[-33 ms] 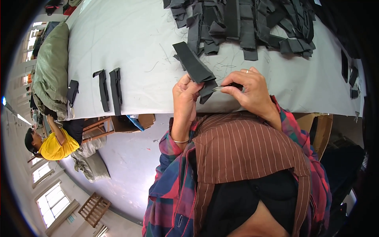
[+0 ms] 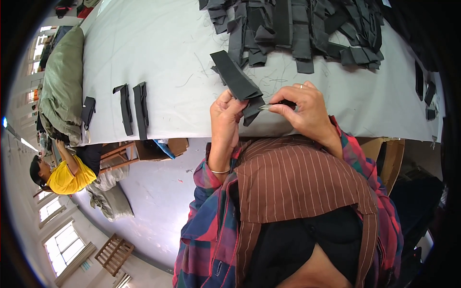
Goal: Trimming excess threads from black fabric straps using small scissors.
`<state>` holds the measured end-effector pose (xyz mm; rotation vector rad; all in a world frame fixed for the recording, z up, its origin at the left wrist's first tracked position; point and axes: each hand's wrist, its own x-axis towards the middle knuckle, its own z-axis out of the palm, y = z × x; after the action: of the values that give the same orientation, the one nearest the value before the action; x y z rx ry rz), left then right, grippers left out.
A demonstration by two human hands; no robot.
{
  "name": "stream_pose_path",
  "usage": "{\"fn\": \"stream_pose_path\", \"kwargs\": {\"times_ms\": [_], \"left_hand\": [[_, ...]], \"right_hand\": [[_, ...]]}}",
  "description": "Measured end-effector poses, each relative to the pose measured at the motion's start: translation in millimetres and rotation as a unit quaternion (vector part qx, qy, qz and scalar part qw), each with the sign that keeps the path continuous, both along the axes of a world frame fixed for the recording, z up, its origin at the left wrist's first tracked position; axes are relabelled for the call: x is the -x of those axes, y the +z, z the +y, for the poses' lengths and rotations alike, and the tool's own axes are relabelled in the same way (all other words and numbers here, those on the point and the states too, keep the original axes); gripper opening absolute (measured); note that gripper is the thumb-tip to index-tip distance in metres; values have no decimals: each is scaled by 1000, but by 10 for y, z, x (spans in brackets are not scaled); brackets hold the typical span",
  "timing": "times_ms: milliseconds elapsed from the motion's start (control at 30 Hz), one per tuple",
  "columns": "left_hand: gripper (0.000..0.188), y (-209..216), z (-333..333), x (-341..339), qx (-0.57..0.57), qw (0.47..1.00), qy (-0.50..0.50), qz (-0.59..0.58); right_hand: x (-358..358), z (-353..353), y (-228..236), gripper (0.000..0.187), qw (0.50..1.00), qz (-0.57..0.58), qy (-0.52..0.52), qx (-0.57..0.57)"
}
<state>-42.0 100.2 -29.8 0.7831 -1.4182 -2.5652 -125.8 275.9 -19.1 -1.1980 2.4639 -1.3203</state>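
Note:
A folded strip of dark grey fabric (image 2: 235, 79) is pinched in my left hand (image 2: 224, 115), above the near edge of the table. Its long end points up and away to the left, and a shorter folded end hangs toward me. My right hand (image 2: 303, 108) grips small thread snips (image 2: 265, 107) between thumb and fingers. Their silvery tip meets the lower fold of the strip; a dark part shows under the fingers, and the rest is hidden in the palm. Whether the blades are apart is too small to tell.
A heap of similar dark strips (image 2: 297, 33) covers the far side of the pale table (image 2: 153, 48), with loose threads around it. Several strips (image 2: 140, 110) lie at the left. Beyond stands a green bulky sack (image 2: 62, 86); a person in yellow (image 2: 72, 176) works beside it.

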Motion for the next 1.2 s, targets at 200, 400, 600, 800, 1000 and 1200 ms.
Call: {"fn": "stream_pose_path", "kwargs": {"times_ms": [200,400,600,800,1000,1200], "left_hand": [[21,-123,-55,-35,9,999,-14,30],[23,-68,-14,-59,22,999,-18,34],[23,-105,-10,-68,6,998,-25,55],[17,39,63,34,2,1000,22,7],[13,238,-11,-124,92,995,-23,-17],[32,559,19,-60,110,988,-37,104]], "right_hand": [[-51,-89,80,17,1000,-4,-2,12],[-89,-137,59,17,1000,7,14,18],[-94,-158,78,17,999,30,24,10],[-43,-140,127,18,998,50,13,20],[-21,-239,271,22,995,69,48,46],[101,-321,531,14,987,92,38,128]]}}
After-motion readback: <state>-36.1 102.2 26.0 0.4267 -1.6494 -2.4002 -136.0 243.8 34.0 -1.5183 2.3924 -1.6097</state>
